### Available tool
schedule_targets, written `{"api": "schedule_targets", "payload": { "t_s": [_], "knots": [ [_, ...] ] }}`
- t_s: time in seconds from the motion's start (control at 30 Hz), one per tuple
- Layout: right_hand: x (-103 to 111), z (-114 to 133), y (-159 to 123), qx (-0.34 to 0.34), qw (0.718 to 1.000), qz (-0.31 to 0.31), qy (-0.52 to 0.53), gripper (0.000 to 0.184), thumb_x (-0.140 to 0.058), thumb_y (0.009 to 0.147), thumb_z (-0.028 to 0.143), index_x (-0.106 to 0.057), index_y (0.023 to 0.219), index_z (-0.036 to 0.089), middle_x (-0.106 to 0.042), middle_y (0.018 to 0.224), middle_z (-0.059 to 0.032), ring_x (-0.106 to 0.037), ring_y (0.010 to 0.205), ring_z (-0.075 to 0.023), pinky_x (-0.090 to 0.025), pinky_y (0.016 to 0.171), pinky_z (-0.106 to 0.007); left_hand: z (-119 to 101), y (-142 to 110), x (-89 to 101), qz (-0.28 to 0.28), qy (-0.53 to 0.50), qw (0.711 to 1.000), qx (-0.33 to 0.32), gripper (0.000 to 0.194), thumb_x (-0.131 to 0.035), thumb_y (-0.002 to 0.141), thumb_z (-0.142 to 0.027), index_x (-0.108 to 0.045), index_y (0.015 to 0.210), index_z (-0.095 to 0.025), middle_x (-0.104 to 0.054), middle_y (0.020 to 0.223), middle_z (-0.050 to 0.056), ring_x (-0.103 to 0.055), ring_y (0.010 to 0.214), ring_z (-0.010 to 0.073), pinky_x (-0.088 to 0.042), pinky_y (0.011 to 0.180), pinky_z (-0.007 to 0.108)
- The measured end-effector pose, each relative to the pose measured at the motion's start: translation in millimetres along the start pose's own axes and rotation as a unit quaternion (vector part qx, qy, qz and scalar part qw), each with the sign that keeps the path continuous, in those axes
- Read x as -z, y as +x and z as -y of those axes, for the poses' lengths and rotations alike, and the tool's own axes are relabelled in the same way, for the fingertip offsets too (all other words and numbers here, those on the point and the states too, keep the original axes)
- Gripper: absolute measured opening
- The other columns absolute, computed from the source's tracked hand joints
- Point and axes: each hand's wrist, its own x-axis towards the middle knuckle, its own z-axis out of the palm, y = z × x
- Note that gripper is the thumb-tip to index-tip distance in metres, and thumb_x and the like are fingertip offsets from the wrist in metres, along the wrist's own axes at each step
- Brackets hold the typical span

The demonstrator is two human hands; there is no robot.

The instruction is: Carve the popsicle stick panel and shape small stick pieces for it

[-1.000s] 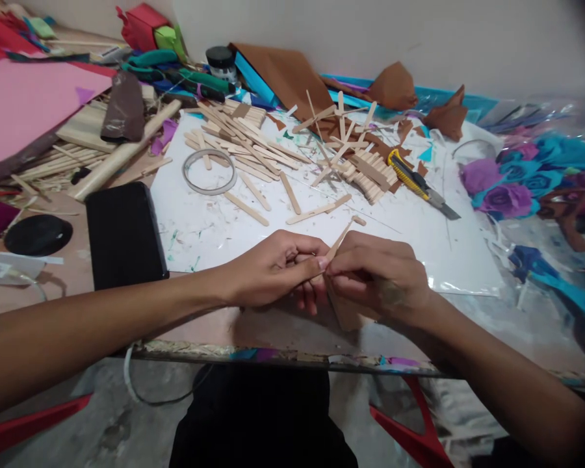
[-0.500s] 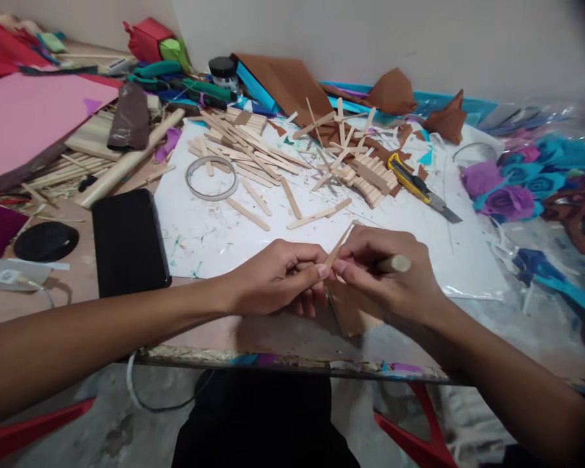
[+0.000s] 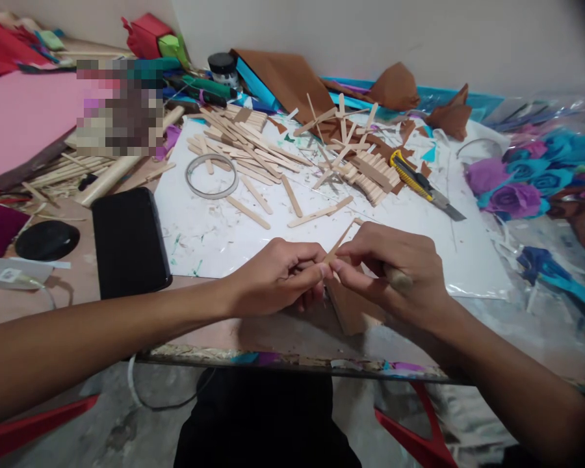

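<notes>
My left hand is closed, thumb and fingers pinching a flat wooden craft stick that points up and away. Against the same stick, close to the left thumb, press the thumb and index finger of my right hand. A round-ended, wood-coloured rod pokes out of the right hand's curled fingers; the rest of it is hidden. Beneath both hands lies a flat brown piece near the table's front edge, partly covered by them.
Loose craft sticks are heaped on a white sheet, beside a tape ring. A yellow box cutter lies at the right with its blade out. A black phone rests at the left, paper flowers far right.
My right hand has shifted slightly and turned, so the rod's end now tips lower. A white strip seen along the stick earlier no longer shows clearly. My left hand stays almost in place.
</notes>
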Motion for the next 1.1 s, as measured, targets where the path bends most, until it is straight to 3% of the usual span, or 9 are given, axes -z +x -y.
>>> {"api": "schedule_targets", "payload": {
  "t_s": [0.3,0.53,0.63,0.83,1.1],
  "knots": [
    [3,-11,-7,0.058,0.997,0.053,-0.001,0.006,-0.071,0.095,0.019,-0.071,0.1,0.022,-0.068,0.087,-0.0039,-0.062,0.069,-0.0124,-0.047,0.059,-0.026,-2,0,1.3,0.014,0.038,0.999,0.005,0.028,-0.052,0.101,-0.027,-0.059,0.078,-0.015,-0.063,0.06,-0.001,-0.06,0.048,0.008,-0.047,0.046,0.014],
    [4,-7,-7,0.066,0.996,0.056,-0.031,0.004,-0.067,0.097,0.02,-0.069,0.095,0.022,-0.069,0.084,-0.0033,-0.062,0.065,-0.0115,-0.045,0.055,-0.025,-2,0,1.8,0.018,0.059,0.998,0.001,0.027,-0.053,0.101,-0.026,-0.059,0.077,-0.015,-0.06,0.055,-0.003,-0.057,0.045,0.0059,-0.043,0.044,0.012],
    [4,-5,-8,0.051,0.997,0.045,-0.04,0.005,-0.068,0.097,0.021,-0.069,0.101,0.023,-0.068,0.079,-0.0013,-0.061,0.065,-0.0116,-0.044,0.055,-0.026,-4,0,2.3,0.02,0.062,0.998,0.008,0.027,-0.052,0.101,-0.026,-0.059,0.077,-0.015,-0.061,0.056,-0.003,-0.058,0.046,0.0064,-0.043,0.044,0.012],
    [6,5,-1,-0.006,0.999,0.045,-0.027,0.004,-0.068,0.097,0.026,-0.068,0.095,0.022,-0.065,0.073,0.0001,-0.058,0.061,-0.0122,-0.041,0.055,-0.028,-7,0,0.8,-0.001,0.093,0.996,0.01,0.03,-0.052,0.1,-0.026,-0.059,0.072,-0.015,-0.06,0.054,-0.003,-0.057,0.044,0.0069,-0.039,0.042,0.013],
    [3,6,-10,-0.006,0.996,0.055,-0.071,0.003,-0.064,0.1,0.022,-0.066,0.097,0.021,-0.064,0.08,-0.0004,-0.057,0.069,-0.0124,-0.04,0.061,-0.028,-6,1,1.0,-0.02,0.156,0.987,-0.019,0.03,-0.053,0.099,-0.023,-0.061,0.071,-0.014,-0.062,0.055,-0.004,-0.053,0.046,0.0049,-0.035,0.047,0.014]
  ]
}}
